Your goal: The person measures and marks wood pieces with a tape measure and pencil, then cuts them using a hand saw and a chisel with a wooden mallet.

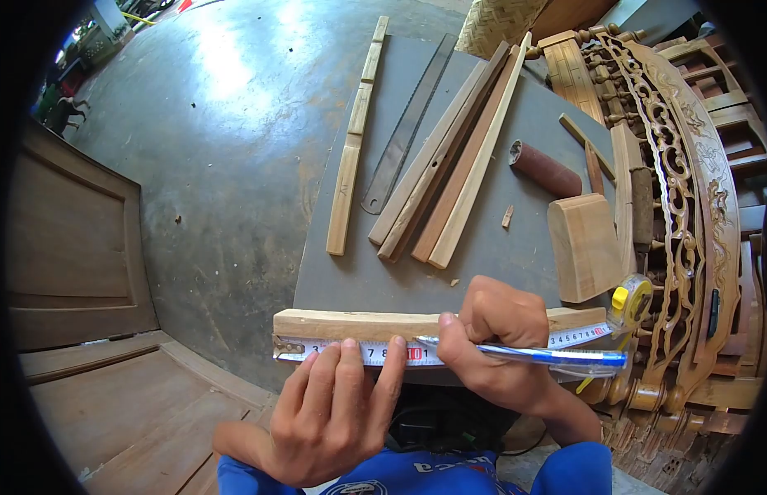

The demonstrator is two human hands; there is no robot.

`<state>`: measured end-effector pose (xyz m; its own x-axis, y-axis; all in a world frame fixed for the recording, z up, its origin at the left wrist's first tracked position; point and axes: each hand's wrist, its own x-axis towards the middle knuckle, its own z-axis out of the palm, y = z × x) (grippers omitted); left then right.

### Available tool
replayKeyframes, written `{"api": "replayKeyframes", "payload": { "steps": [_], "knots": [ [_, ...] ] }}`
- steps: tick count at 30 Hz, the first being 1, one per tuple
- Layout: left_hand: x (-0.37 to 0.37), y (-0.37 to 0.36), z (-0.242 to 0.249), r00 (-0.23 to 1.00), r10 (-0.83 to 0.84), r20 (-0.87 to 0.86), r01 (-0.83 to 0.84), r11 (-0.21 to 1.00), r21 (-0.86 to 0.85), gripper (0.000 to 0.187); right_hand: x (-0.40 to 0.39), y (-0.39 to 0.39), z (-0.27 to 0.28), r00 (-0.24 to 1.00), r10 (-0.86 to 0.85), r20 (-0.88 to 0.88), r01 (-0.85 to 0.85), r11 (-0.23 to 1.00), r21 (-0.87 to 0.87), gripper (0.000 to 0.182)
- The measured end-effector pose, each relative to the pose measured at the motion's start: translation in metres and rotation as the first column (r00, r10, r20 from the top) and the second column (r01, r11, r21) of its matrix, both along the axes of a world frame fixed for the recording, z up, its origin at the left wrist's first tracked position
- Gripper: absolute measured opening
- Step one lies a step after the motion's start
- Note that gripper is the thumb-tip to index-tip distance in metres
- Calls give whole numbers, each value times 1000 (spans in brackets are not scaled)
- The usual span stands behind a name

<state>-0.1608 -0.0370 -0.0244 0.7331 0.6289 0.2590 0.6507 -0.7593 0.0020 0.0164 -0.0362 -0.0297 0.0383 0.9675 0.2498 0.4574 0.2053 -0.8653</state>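
My right hand [501,351] is closed around a blue-and-clear ballpoint pen [565,357]. The pen's tip touches the near face of a pale wooden strip [350,322], which lies along the near edge of the grey board. Stretched along that strip is a white tape measure blade [426,355], its metal hook at the strip's left end. My left hand [327,425] has its fingers extended, their tips pressing the blade against the wood near the 10 mark. The yellow-and-clear tape case [631,301] sits at the strip's right end.
On the grey board [326,285] lie a notched wooden strip [350,177], a saw blade [408,124], several long strips [449,165], a sandpaper roll [545,169] and a wood block [585,247]. Carved furniture [680,181] stands at right, wooden panels [70,239] at left.
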Motion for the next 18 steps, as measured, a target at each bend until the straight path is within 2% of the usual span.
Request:
{"api": "replayKeyframes", "payload": {
  "steps": [14, 18],
  "knots": [
    [-1, 1, 0, 1000, -12, -6, 12, 1000, -11, 45, -1, -1, -1, 1000, -21, -13, 21, 1000, -17, 33],
    [0, 1, 0, 1000, -6, -4, 6, 1000, -5, 45, -3, 0, -3, 997, -79, -18, 79, 997, 10, 33]
  ]
}}
